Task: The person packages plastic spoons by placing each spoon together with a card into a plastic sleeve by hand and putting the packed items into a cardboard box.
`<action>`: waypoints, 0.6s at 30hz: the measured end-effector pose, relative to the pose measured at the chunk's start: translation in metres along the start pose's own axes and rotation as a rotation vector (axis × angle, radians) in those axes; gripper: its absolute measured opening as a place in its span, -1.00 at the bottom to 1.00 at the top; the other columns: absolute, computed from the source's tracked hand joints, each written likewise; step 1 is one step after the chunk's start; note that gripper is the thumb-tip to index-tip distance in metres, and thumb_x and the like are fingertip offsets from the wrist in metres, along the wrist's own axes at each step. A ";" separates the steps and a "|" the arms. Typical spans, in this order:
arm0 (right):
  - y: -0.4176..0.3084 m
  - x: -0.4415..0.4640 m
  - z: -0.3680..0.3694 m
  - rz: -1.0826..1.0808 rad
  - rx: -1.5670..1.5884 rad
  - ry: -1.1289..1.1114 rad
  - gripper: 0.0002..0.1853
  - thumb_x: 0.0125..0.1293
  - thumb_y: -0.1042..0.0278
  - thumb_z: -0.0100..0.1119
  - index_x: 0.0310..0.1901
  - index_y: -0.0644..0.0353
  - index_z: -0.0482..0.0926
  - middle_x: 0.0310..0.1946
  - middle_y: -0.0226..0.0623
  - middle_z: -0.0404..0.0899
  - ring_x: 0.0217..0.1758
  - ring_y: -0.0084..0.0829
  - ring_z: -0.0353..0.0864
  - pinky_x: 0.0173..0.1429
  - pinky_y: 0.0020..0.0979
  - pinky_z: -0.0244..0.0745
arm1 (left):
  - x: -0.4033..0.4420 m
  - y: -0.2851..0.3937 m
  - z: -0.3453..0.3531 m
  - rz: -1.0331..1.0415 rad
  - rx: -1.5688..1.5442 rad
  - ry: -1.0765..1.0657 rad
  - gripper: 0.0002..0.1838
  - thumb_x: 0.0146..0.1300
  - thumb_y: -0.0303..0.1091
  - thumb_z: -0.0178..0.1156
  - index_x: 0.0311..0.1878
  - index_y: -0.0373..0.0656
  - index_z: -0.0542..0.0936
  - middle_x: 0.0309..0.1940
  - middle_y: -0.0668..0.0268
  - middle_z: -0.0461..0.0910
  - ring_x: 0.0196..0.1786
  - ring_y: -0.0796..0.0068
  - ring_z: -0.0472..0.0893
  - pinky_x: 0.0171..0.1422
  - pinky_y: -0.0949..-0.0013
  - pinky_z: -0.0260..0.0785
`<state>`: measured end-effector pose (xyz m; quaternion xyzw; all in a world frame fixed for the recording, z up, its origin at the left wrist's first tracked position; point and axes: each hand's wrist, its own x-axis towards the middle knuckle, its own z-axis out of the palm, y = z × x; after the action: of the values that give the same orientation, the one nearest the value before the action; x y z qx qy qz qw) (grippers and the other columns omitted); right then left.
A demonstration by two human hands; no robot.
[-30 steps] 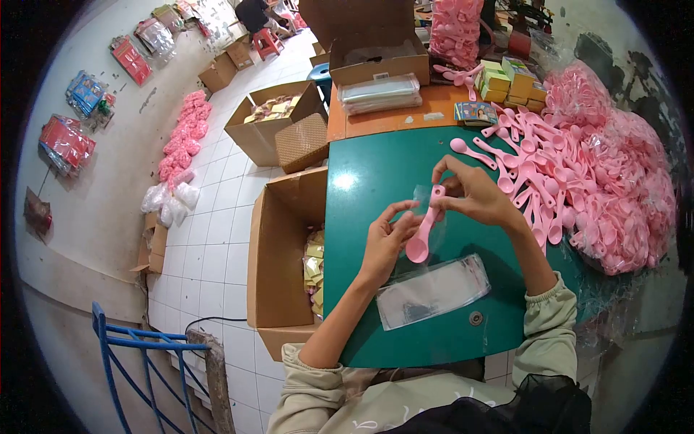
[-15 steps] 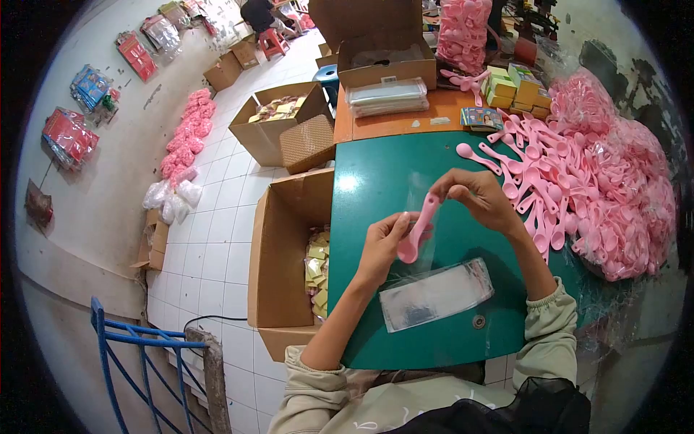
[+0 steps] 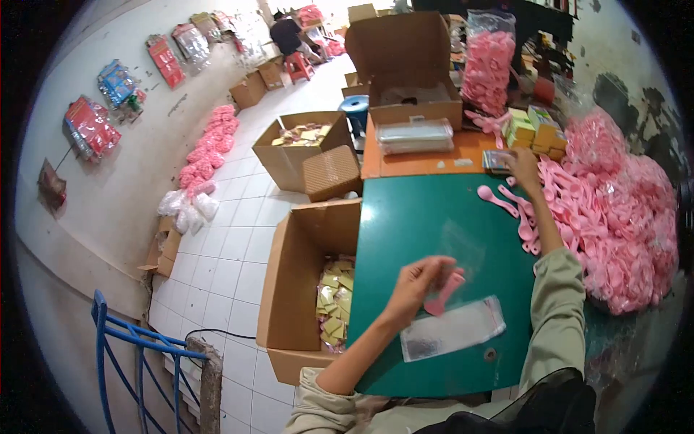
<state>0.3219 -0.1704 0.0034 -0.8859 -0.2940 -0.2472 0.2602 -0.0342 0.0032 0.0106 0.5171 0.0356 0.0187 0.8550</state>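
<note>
Left fingers (image 3: pixel 436 267) hold a pink spoon (image 3: pixel 443 295); carton (image 3: pixel 288 267) contains yellow packets (image 3: pixel 335 298).

Walls (image 3: pixel 108 195): pale, paint flaking on the right. Floor (image 3: pixel 230 239): white tile. Table (image 3: pixel 426 217): green top, orange section (image 3: pixel 405 166) beyond. Stool (image 3: pixel 298 66): red, occupied. Railing (image 3: pixel 137 336): blue, lower left. Light: bright glare on the far floor.
</note>
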 end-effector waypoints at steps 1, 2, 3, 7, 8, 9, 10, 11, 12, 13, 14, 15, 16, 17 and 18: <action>0.019 0.002 0.004 0.076 -0.121 0.004 -0.66 0.10 0.13 0.15 -0.25 0.25 0.63 -0.37 0.02 0.57 -0.26 -0.06 0.57 -0.14 -0.19 0.43 | -0.001 0.000 0.003 -0.036 0.003 -0.031 -0.62 0.42 -0.16 -0.11 -0.01 -0.30 0.48 -0.16 0.12 0.60 -0.14 0.43 0.61 -0.03 0.39 0.48; 0.033 0.001 0.008 0.154 -0.242 0.008 -0.64 0.09 0.12 0.11 -0.25 0.25 0.65 -0.42 0.06 0.58 -0.30 -0.01 0.58 -0.11 -0.11 0.43 | 0.000 -0.003 0.005 -0.045 -0.005 -0.057 -0.62 0.42 -0.15 -0.11 -0.01 -0.30 0.48 -0.16 0.12 0.60 -0.14 0.43 0.61 -0.03 0.40 0.48; 0.044 -0.001 0.012 0.235 -0.148 -0.020 -0.66 0.06 0.13 0.14 -0.26 0.24 0.65 -0.40 0.05 0.59 -0.29 -0.02 0.59 -0.12 -0.13 0.44 | 0.000 -0.006 0.006 -0.058 -0.014 -0.082 -0.62 0.41 -0.15 -0.11 -0.01 -0.29 0.49 -0.16 0.12 0.60 -0.14 0.44 0.61 -0.03 0.40 0.47; 0.049 -0.006 0.008 0.442 0.108 0.021 -0.69 -0.04 0.18 0.25 -0.30 0.20 0.66 -0.38 0.00 0.62 -0.27 -0.09 0.62 -0.12 -0.21 0.47 | -0.001 0.000 0.007 -0.113 0.011 -0.132 -0.61 0.41 -0.13 -0.10 -0.02 -0.29 0.50 -0.16 0.14 0.60 -0.14 0.47 0.61 -0.04 0.42 0.47; 0.061 -0.008 0.014 0.447 0.115 0.040 -0.69 -0.05 0.19 0.26 -0.30 0.20 0.66 -0.38 -0.02 0.62 -0.27 -0.11 0.63 -0.12 -0.22 0.48 | -0.002 0.000 0.009 -0.130 0.013 -0.145 -0.61 0.41 -0.13 -0.10 -0.03 -0.29 0.50 -0.16 0.15 0.60 -0.14 0.47 0.61 -0.04 0.42 0.47; 0.079 -0.008 0.025 0.450 0.119 0.064 -0.69 -0.06 0.19 0.28 -0.30 0.20 0.66 -0.38 -0.03 0.63 -0.27 -0.14 0.63 -0.11 -0.23 0.48 | -0.002 -0.001 0.010 -0.130 0.005 -0.162 -0.61 0.41 -0.13 -0.10 -0.03 -0.29 0.50 -0.17 0.15 0.60 -0.14 0.47 0.61 -0.04 0.42 0.47; 0.084 -0.007 0.022 0.450 0.123 0.094 -0.69 -0.07 0.20 0.29 -0.30 0.20 0.66 -0.38 -0.05 0.63 -0.26 -0.16 0.64 -0.11 -0.24 0.48 | 0.000 -0.002 0.009 -0.125 -0.001 -0.183 -0.61 0.41 -0.13 -0.09 -0.03 -0.29 0.50 -0.17 0.15 0.60 -0.14 0.47 0.61 -0.05 0.42 0.47; 0.088 -0.006 0.018 0.435 0.091 0.072 -0.70 -0.06 0.23 0.29 -0.31 0.24 0.64 -0.41 -0.08 0.64 -0.29 -0.26 0.65 -0.16 -0.30 0.49 | 0.001 -0.002 0.008 -0.116 -0.003 -0.202 -0.61 0.41 -0.13 -0.09 -0.03 -0.29 0.50 -0.17 0.15 0.60 -0.14 0.47 0.61 -0.05 0.42 0.48; 0.083 -0.005 0.012 0.385 0.155 0.059 -0.74 -0.02 0.30 0.27 -0.30 0.27 0.62 -0.44 -0.15 0.63 -0.35 -0.34 0.63 -0.22 -0.36 0.48 | 0.002 -0.001 0.007 -0.090 0.020 -0.200 -0.61 0.41 -0.13 -0.09 -0.02 -0.30 0.49 -0.17 0.15 0.60 -0.14 0.47 0.61 -0.05 0.42 0.48; 0.078 -0.006 0.005 0.335 0.220 0.046 -0.77 0.02 0.36 0.25 -0.29 0.29 0.60 -0.46 -0.21 0.62 -0.40 -0.42 0.61 -0.28 -0.41 0.47 | 0.002 0.000 0.006 -0.064 0.045 -0.197 -0.61 0.41 -0.13 -0.09 -0.02 -0.30 0.49 -0.18 0.15 0.60 -0.14 0.47 0.61 -0.05 0.43 0.48; 0.073 -0.008 -0.001 0.288 0.284 0.033 -0.80 0.05 0.43 0.23 -0.28 0.31 0.58 -0.49 -0.27 0.62 -0.45 -0.50 0.59 -0.34 -0.47 0.45 | 0.003 0.001 0.004 -0.041 0.070 -0.195 -0.60 0.41 -0.13 -0.09 -0.01 -0.30 0.49 -0.18 0.15 0.60 -0.15 0.47 0.61 -0.05 0.43 0.48; 0.044 -0.014 -0.020 0.230 0.340 -0.021 -0.84 0.13 0.46 0.17 -0.24 0.29 0.52 -0.49 -0.33 0.59 -0.49 -0.57 0.55 -0.42 -0.53 0.41 | 0.005 0.002 -0.001 -0.028 0.054 -0.179 -0.61 0.40 -0.14 -0.08 0.00 -0.30 0.48 -0.16 0.17 0.59 -0.12 0.47 0.60 -0.03 0.43 0.47; 0.012 -0.019 -0.044 0.225 0.463 -0.131 -0.80 0.14 0.47 0.16 -0.18 0.29 0.51 -0.42 -0.31 0.60 -0.43 -0.55 0.56 -0.36 -0.51 0.44 | 0.008 0.005 -0.004 -0.047 0.038 -0.145 -0.62 0.40 -0.14 -0.07 0.01 -0.28 0.48 -0.15 0.19 0.59 -0.11 0.47 0.59 -0.03 0.43 0.47; -0.021 -0.028 -0.067 0.222 0.587 -0.245 -0.77 0.15 0.48 0.15 -0.13 0.29 0.50 -0.35 -0.30 0.62 -0.38 -0.53 0.58 -0.30 -0.49 0.46 | 0.010 0.008 -0.006 -0.071 0.020 -0.110 -0.62 0.40 -0.13 -0.07 0.02 -0.26 0.48 -0.14 0.21 0.59 -0.10 0.48 0.59 -0.03 0.43 0.46; -0.051 -0.039 -0.087 0.115 0.638 -0.280 -0.76 0.22 0.53 0.08 -0.06 0.27 0.44 -0.31 -0.33 0.60 -0.38 -0.58 0.56 -0.35 -0.55 0.43 | 0.012 0.012 -0.007 -0.095 0.001 -0.073 -0.63 0.39 -0.13 -0.06 0.03 -0.24 0.48 -0.13 0.23 0.58 -0.09 0.48 0.58 -0.04 0.44 0.46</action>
<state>0.2369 -0.2029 0.0608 -0.8005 -0.3388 -0.0041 0.4945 -0.0230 0.0157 0.0180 0.5157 0.0288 -0.0407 0.8553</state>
